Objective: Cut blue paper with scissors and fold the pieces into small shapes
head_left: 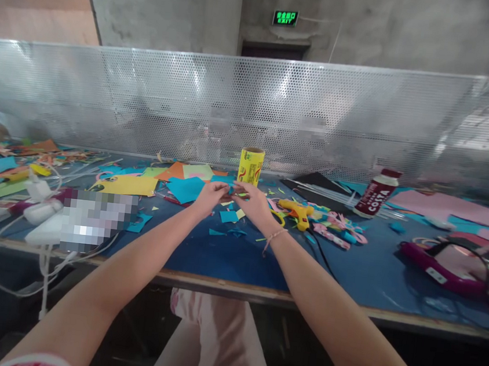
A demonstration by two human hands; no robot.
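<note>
My left hand (211, 197) and my right hand (252, 202) meet above the blue table, fingertips almost touching. Their fingers are pinched around a small piece of blue paper (231, 188), mostly hidden by the fingers. Just behind them stands a yellow cardboard tube (250, 165) with printed labels. A larger blue sheet (186, 189) lies left of my left hand. Beneath the hands are blue paper scraps (229, 216). Right of my right hand rests a yellow hot glue gun (297, 212), beside yellow-handled scissors (278, 216).
A dark red COSTA bottle (377, 194) stands at the right, near a purple device (443, 269) with a black cable. Yellow paper (127, 185), a pixelated item (98, 221) and white cables (46, 267) occupy the left. A perforated metal screen (166, 99) borders the table's back.
</note>
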